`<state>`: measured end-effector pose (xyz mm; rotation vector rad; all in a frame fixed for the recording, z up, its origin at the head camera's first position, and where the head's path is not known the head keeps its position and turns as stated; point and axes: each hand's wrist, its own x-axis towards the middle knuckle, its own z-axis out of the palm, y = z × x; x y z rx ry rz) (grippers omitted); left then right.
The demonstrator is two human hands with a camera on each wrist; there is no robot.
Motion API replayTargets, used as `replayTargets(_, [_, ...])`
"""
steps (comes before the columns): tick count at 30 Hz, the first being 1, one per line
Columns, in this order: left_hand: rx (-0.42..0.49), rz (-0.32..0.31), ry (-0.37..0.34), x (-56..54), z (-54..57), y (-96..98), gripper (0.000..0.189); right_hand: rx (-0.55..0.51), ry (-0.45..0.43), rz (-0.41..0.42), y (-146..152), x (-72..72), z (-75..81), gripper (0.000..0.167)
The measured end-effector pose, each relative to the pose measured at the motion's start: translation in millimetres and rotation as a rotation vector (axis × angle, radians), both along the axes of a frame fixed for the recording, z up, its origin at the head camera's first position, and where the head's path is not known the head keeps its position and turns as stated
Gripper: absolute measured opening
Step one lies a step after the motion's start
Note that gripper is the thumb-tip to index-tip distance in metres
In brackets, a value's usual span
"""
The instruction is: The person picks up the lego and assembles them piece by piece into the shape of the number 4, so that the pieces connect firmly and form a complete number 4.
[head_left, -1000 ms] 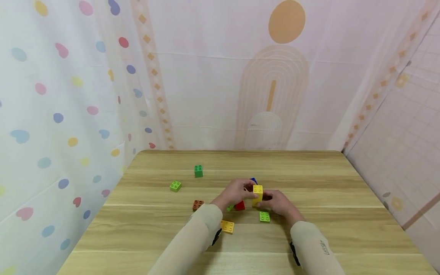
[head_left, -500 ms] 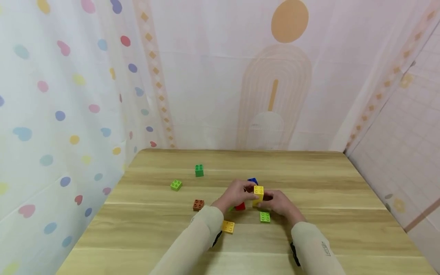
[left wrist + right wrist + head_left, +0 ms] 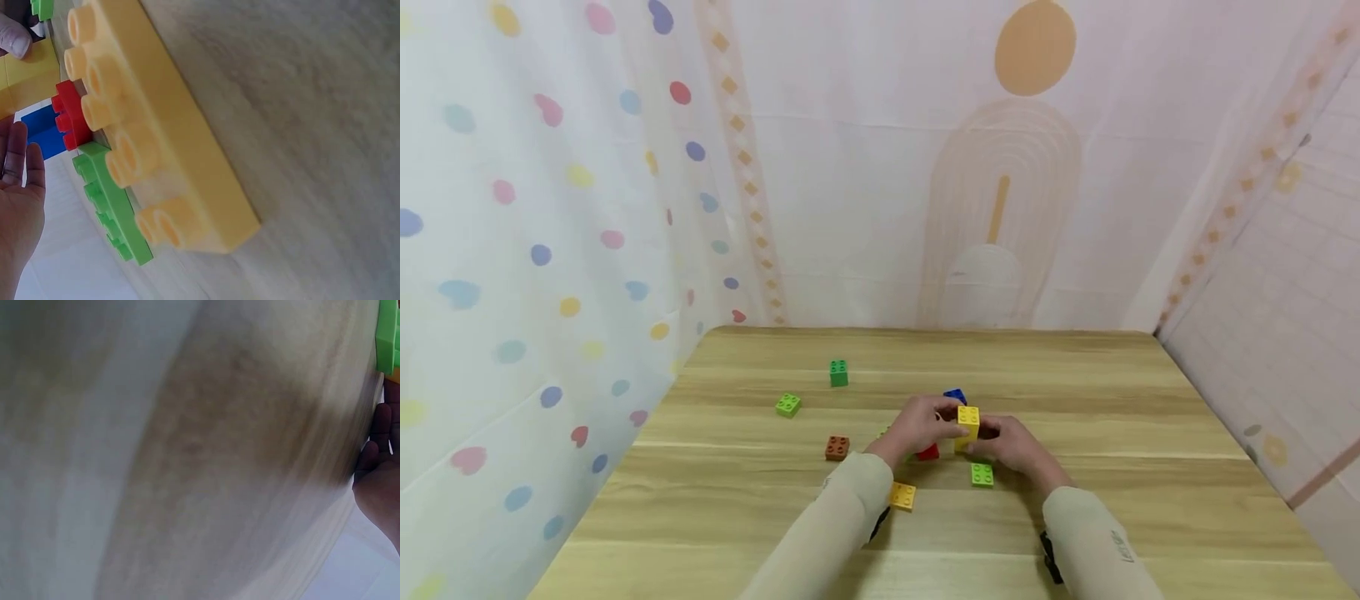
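A tall yellow toy brick block [image 3: 967, 427], studded on top, stands upright between both hands near the middle of the table; a seam crosses its side in the left wrist view. My left hand [image 3: 919, 427] pinches it from the left. From the right, my right hand [image 3: 1017, 444] grips its lower part with thumb and fingers. A red brick [image 3: 928, 451] lies under the left hand, partly covered. Behind the block sits a blue brick [image 3: 955, 396]. Close to the right hand is a light green brick [image 3: 982, 475]. My left forearm partly covers an orange-yellow brick [image 3: 903, 497].
On the wooden table [image 3: 737, 517], a brown brick [image 3: 837, 448], a lime brick [image 3: 787, 406] and a dark green brick [image 3: 838, 373] lie to the left. A long green brick [image 3: 112, 206] shows beside the red one in the left wrist view. Patterned curtains [image 3: 865, 183] hang behind.
The view has shifted slightly, moving everything a little to the right in the picture. Both hands stay on the yellow block, with hardly any movement of their own.
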<state>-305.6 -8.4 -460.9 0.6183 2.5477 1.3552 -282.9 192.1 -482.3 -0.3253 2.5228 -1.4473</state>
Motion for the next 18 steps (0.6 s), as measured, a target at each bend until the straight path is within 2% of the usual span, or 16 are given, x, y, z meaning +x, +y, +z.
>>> replayTargets(7, [0.014, 0.006, -0.029, 1.1, -1.7, 3.9, 0.033, 0.042, 0.038, 0.089, 11, 2.0, 6.6, 0.036])
replayTargets(12, [0.011, 0.015, -0.028, 3.4, 0.8, 2.6, 0.034, 0.076, 0.027, 0.073, 15, 4.6, 12.9, 0.046])
replayTargets(18, [0.003, 0.016, -0.021, 3.0, 1.1, 0.1, 0.034, 0.050, -0.007, 0.032, 18, 7.9, 23.0, 0.056])
